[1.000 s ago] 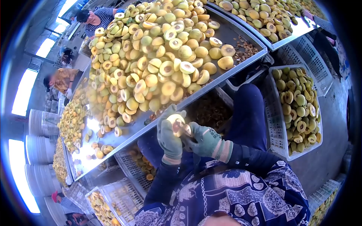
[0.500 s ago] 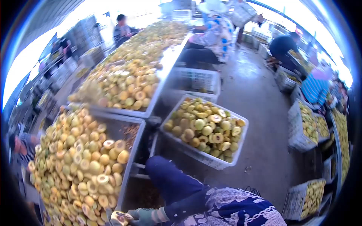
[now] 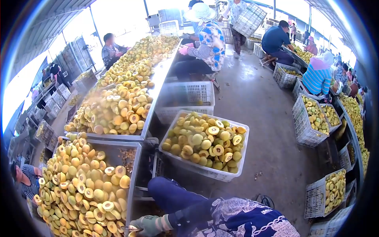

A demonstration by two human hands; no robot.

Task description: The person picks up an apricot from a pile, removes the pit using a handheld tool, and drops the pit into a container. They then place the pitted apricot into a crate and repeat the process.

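My right hand (image 3: 149,226), in a grey-green glove with a striped cuff, is at the bottom edge by the near tray's corner. Its fingers are closed on a small metal tool (image 3: 127,228), whose full shape I cannot make out. A bit of yellow fruit shows just below the tool, cut off by the frame edge. Beside the hand, a metal-rimmed tray (image 3: 134,173) bears a heap of halved yellow-green stone fruit (image 3: 85,189), some with brown pits or hollows. My left hand is out of view.
A white crate (image 3: 201,170) of fruit halves stands right of my knee (image 3: 167,189). Behind it is another crate (image 3: 189,94). A long metal table (image 3: 160,93) heaped with fruit runs away. Several people sit at tables; one carries a crate (image 3: 250,19). More filled crates (image 3: 312,122) line the right.
The view has shifted and sharpened. The cut fruit half that showed at my right hand's tool is now mostly below the frame edge. A person farther back has moved with the carried crate.
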